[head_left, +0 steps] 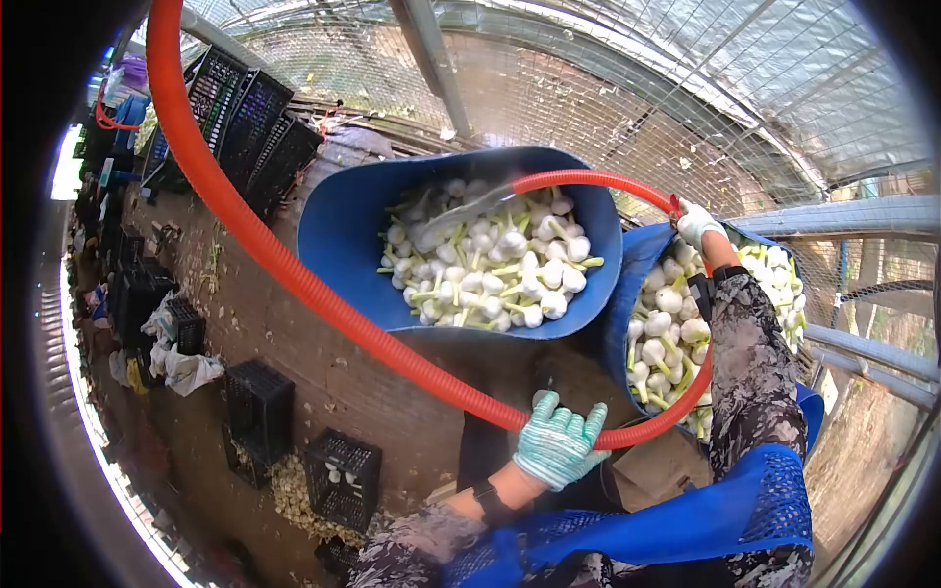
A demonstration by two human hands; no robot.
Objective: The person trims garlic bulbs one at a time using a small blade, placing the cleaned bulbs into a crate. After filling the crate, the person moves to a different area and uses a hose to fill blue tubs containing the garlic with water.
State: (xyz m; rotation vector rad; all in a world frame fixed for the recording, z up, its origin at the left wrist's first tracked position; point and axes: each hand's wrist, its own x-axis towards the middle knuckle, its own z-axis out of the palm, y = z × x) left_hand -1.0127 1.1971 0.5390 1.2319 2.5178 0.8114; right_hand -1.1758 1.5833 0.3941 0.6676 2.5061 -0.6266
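Observation:
My left hand [561, 443], in a green and white glove, is closed round a thick red ribbed hose [343, 318] below the blue tub. My right hand [694, 222], in a pale glove, grips the hose near a red fitting, above a second blue container. From there the hose curves left over the blue tub [343, 211], and water streams from its end onto the white garlic bulbs [490, 260] inside. More garlic bulbs [667, 323] fill the second container [618, 314], partly hidden behind my right forearm.
Black crates [235, 118] lean at the upper left. Other black crates [260, 407] stand on the brown floor [333, 392] at lower left, beside scattered scraps [294, 495]. Wire mesh [549, 88] and a metal post [431, 59] rise behind the tub. A blue apron [686, 505] covers my front.

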